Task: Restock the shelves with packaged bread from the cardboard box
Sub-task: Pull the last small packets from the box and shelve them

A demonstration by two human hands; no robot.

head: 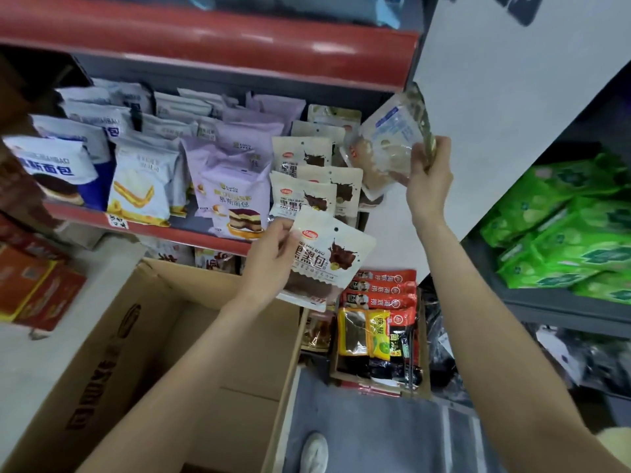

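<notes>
Nearest you, the open brown cardboard box sits low at 7 o'clock, its visible inside showing no packs. Above it, your left hand pinches a white chocolate-bread packet by its left edge, long axis tilted upright. The row of matching white packets on the red-edged shelf lies just beyond, toward 12 o'clock, so this hand is nearer. Farther off at 1 o'clock, your right hand grips a clear-backed bread packet by its right edge, raised beside the row's back.
</notes>
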